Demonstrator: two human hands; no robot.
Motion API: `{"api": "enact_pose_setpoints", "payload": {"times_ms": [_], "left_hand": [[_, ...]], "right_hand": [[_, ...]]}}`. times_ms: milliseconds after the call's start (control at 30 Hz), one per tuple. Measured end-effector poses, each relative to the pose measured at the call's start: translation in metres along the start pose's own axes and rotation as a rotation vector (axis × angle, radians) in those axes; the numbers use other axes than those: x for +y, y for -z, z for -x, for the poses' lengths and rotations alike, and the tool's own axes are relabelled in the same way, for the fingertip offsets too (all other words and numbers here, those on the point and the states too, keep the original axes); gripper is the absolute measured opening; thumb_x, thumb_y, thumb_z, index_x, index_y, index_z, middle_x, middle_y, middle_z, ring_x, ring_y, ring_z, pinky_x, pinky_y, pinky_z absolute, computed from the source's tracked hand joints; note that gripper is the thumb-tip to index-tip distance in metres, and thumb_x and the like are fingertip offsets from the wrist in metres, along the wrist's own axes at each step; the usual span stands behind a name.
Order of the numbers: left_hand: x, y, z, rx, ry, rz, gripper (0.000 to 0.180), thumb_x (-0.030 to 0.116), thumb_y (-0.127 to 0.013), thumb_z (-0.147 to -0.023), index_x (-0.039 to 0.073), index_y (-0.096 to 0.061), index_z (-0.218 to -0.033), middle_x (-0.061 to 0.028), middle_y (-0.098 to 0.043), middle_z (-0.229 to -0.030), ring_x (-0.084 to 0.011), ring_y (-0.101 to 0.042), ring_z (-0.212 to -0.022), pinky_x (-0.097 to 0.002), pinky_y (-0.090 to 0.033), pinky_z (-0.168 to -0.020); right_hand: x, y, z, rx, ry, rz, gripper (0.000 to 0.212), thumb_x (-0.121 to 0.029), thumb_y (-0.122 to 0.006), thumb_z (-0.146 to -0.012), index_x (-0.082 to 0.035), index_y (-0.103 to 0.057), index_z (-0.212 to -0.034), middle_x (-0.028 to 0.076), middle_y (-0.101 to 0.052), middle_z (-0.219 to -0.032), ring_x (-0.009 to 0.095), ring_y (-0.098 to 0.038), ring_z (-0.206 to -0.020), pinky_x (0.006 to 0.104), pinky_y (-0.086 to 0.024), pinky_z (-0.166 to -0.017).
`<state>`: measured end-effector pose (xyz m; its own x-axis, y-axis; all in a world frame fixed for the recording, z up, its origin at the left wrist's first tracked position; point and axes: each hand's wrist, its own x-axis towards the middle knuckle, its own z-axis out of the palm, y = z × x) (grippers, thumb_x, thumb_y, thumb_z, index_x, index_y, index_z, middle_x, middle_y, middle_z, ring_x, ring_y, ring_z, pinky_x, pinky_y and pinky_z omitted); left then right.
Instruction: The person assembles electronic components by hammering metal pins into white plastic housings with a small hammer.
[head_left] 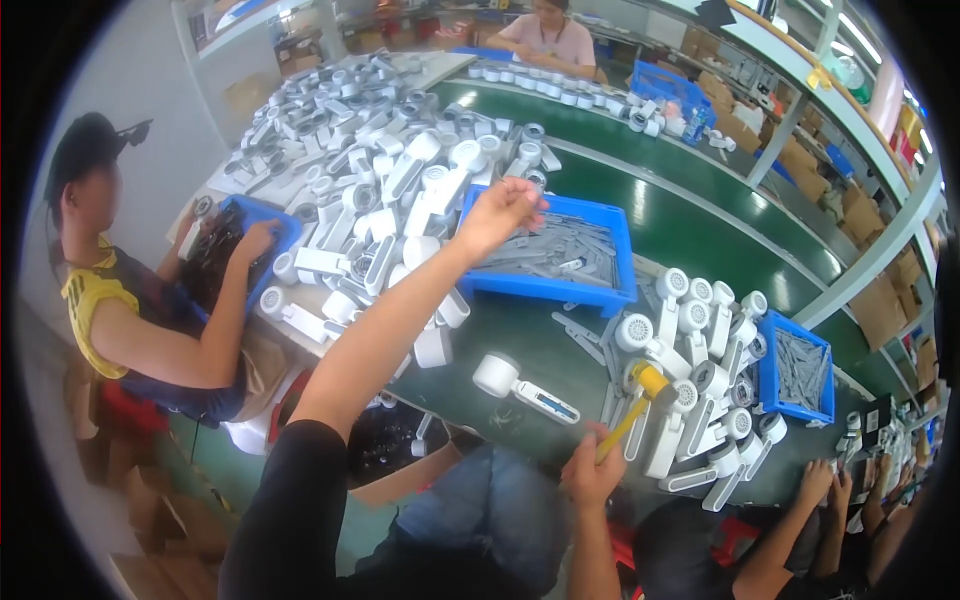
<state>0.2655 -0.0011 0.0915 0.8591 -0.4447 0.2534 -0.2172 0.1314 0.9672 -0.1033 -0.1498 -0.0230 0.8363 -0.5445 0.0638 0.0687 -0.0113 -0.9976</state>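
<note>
Your left hand is out at the end of a long, straight reach, fingers curled in toward the thumb above the blue tray of grey strips; whether it pinches one, I can't quite tell. Your right hand, low and well apart, is wrapped round the yellow mallet, handle slanting away from you and rightward, head showing against the crowded white devices. Between your hands, on the dark green bench, lies a lone white device: round head left, handle running right and a little toward you, its markings too small to read. Further left, a big white heap, then a seated co-worker.
</note>
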Motion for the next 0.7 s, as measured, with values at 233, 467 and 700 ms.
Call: {"api": "enact_pose_setpoints", "payload": {"times_ms": [233,467,700], "left_hand": [[0.036,-0.043,0.133,-0.495,0.117,0.148,0.052,0.021,-0.059,-0.11,0.007,-0.042,-0.157,-0.0043,-0.071,-0.113,-0.0088,-0.056,-0.086,-0.0255,-0.05,-0.081],[0.003,-0.064,0.214,-0.586,0.243,0.281,0.056,0.014,-0.057,-0.11,0.004,-0.035,-0.161,-0.0062,-0.071,-0.122,-0.0103,-0.053,-0.081,-0.025,-0.048,-0.079],[0.015,-0.038,0.212,-0.134,-0.453,-0.822,0.071,0.023,-0.09,-0.077,0.011,-0.064,-0.142,-0.0084,-0.068,-0.134,-0.0313,-0.059,-0.125,-0.0468,-0.043,-0.111]], "right_hand": [[-0.055,-0.014,-0.002,0.008,-0.191,-0.207,0.04,-0.009,-0.061,-0.106,0.003,-0.056,-0.144,0.004,-0.061,-0.079,0.006,-0.047,-0.042,0.0245,-0.037,-0.037],[-0.057,-0.035,0.001,-0.054,-0.311,-0.18,0.029,-0.011,-0.066,-0.104,0.005,-0.065,-0.129,0.009,-0.068,-0.088,0.008,-0.048,-0.041,0.0259,-0.035,-0.036],[-0.06,-0.025,-0.031,0.056,-0.235,0.046,0.023,-0.018,-0.076,-0.101,0.002,-0.074,-0.111,0.0,-0.059,-0.069,0.005,-0.048,-0.044,0.0231,-0.033,-0.038]]}}
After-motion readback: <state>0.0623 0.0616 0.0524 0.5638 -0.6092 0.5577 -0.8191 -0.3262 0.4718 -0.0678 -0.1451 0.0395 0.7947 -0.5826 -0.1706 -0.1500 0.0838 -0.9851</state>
